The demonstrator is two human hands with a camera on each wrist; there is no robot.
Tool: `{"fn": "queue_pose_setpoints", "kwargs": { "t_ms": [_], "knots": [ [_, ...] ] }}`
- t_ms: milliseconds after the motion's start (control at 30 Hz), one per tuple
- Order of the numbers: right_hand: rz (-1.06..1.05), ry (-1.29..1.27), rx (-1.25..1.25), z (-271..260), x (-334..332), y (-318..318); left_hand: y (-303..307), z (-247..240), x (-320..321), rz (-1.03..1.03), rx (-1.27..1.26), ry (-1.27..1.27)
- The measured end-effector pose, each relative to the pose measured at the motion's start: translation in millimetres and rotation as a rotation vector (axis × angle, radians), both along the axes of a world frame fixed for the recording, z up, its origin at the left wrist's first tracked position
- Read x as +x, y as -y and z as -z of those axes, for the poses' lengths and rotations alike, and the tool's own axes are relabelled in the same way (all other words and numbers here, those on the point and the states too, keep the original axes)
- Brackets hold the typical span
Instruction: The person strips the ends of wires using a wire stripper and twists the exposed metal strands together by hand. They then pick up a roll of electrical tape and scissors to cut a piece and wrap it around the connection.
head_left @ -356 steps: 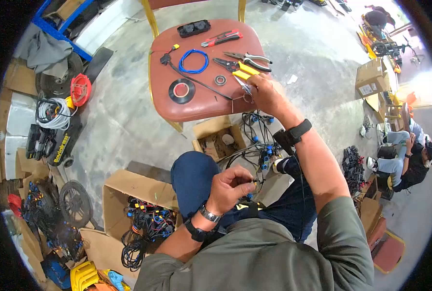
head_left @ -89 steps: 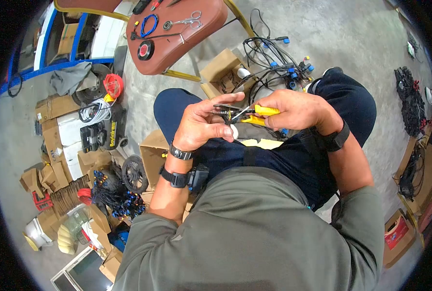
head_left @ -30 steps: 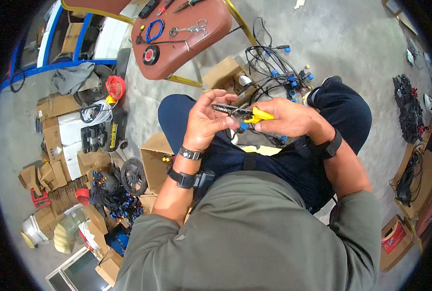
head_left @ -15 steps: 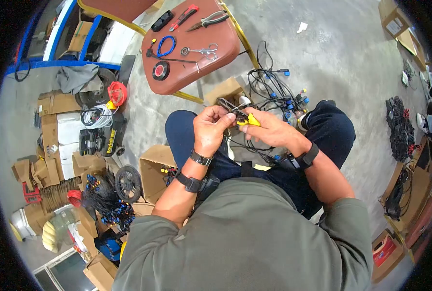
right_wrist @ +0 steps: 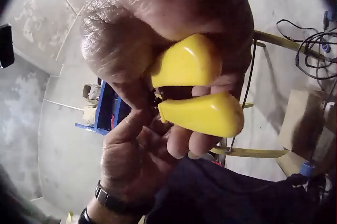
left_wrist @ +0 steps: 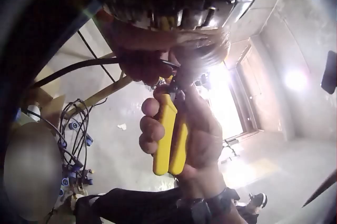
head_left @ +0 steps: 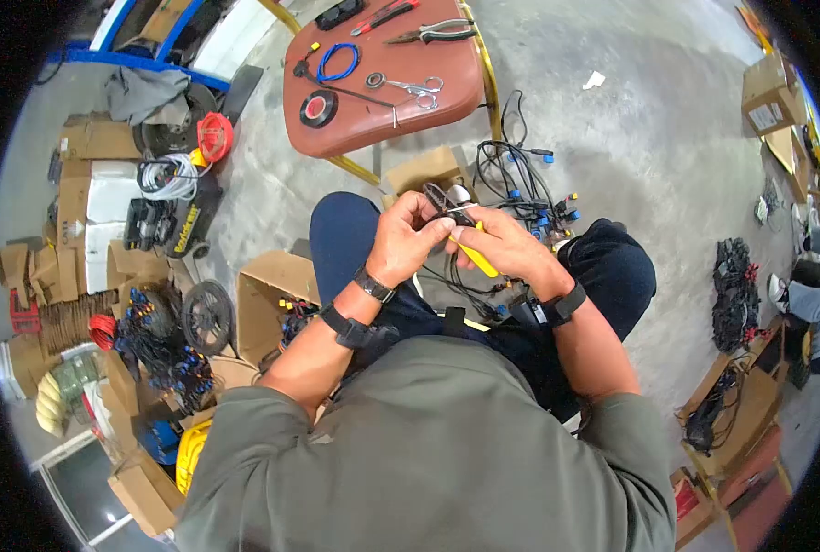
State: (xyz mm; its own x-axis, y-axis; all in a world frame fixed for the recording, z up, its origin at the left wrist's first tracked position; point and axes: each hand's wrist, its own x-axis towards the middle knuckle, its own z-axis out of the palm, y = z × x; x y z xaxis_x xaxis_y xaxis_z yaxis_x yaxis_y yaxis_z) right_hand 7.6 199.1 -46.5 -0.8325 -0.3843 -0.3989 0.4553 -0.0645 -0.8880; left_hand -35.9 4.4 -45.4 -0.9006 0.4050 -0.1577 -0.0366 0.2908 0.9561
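Observation:
In front of the lap, my right hand (head_left: 511, 247) grips the yellow-handled wire strippers (head_left: 477, 258), its fingers wrapped round both handles (left_wrist: 167, 140). Those handles lie close together, slightly apart, in the right wrist view (right_wrist: 202, 116). My left hand (head_left: 402, 241) meets it at the tool's dark head, thumb and fingers pinching. A black cable (left_wrist: 73, 68) runs into the left fingers in the left wrist view. The cable's end at the blades is hidden by the fingers.
Ahead, a brown chair seat (head_left: 382, 124) carries scissors (head_left: 419, 90), black tape (head_left: 318, 109), a blue wire coil (head_left: 338, 62), pliers (head_left: 433, 33) and a red utility knife (head_left: 384, 17). Tangled cables (head_left: 520, 189) lie on the floor; a cardboard box (head_left: 272, 299) stands at the left knee.
The wire strippers lay on the chair in the oldest frame; now the right hand holds them. Over the last second, both hands have drawn closer together and the yellow handles have swung downward.

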Motion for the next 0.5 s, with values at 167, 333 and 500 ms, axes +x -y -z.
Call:
{"fn": "queue_pose_setpoints", "kwargs": {
  "t_ms": [167,333,500],
  "knots": [
    [0.09,-0.346,0.176,25.2,3.6,8.8,-6.4,1.5,1.1,-0.067,-0.019,0.024],
    [0.206,-0.686,0.487,27.6,1.0,10.6,-11.3,5.6,1.5,-0.073,0.027,-0.016],
    [0.213,-0.761,0.539,26.0,1.9,10.5,-10.7,-9.0,6.6,-0.075,-0.049,0.032]
  ]
}}
